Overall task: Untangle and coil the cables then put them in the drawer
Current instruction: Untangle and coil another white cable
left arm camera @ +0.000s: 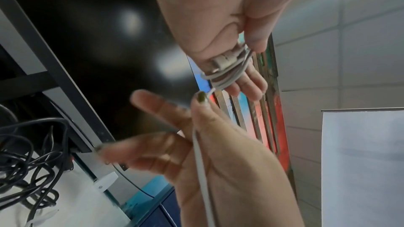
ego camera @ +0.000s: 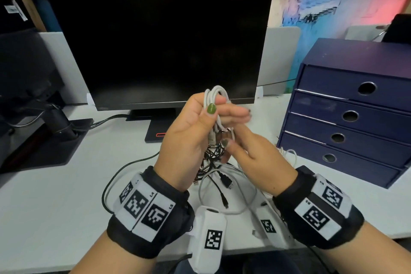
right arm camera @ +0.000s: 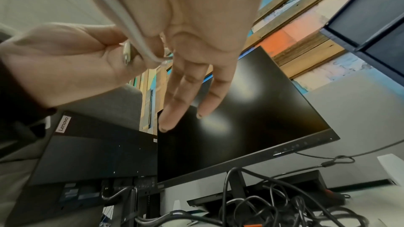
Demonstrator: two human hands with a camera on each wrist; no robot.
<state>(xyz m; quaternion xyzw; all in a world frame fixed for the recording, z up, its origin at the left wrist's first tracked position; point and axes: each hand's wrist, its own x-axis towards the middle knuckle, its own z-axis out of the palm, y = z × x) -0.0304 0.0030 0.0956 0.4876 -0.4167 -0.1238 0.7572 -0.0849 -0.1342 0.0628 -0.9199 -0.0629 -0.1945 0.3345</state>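
Observation:
My left hand (ego camera: pixel 212 110) holds a coil of white cable (ego camera: pixel 219 93) upright above the desk, with the thumb pressed across the loops. Just below it, my right hand (ego camera: pixel 230 143) pinches the loose end of the same cable between thumb and forefinger, its other fingers (right arm camera: pixel 168 110) straight. In the left wrist view the coil (left arm camera: pixel 227 72) and a connector lie in the left palm, and a strand runs down across the right hand (left arm camera: pixel 203 103). A tangle of black cables (ego camera: pixel 213 160) lies on the desk under both hands. The blue drawer unit (ego camera: pixel 347 115) stands to the right, with all its drawers closed.
A dark monitor (ego camera: pixel 155 46) stands right behind the hands, its stand on the white desk (ego camera: pixel 55 196). A second screen (ego camera: pixel 22 69) is at the left. More white cable (ego camera: pixel 222 209) loops near the front edge of the desk.

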